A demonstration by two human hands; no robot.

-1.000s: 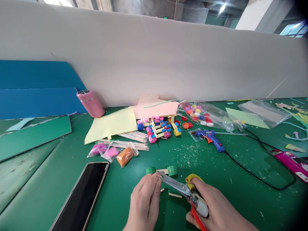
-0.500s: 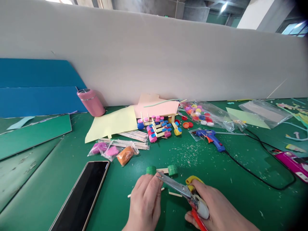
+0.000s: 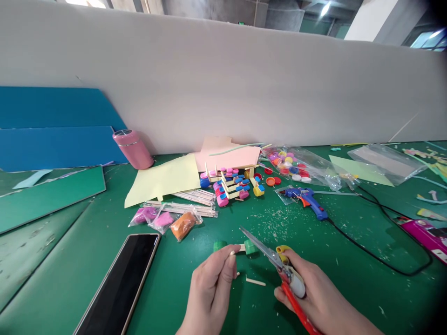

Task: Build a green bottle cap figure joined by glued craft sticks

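My left hand is closed, thumb and forefinger pinching a thin wooden stick of which only a pale tip shows. Just beyond the fingers lies a piece made of two green bottle caps joined by short sticks, partly covered by the hand. In my right hand is a pair of scissors with yellow and red handles. Its blades point up and left, apart from the pinched stick. A short cut stick rests on the table between my hands, and another stick end shows beside my left thumb.
A phone lies at the left. Behind are bagged clay, bundled sticks, several cap-and-stick pieces and a bag of caps. A blue glue gun trails its cord rightward. A pink tumbler stands by the white partition.
The scissors have drawn back to the right, away from my left fingertips, and their blades have come together. My left hand has turned a little, bringing the pinched stick's tip into sight.
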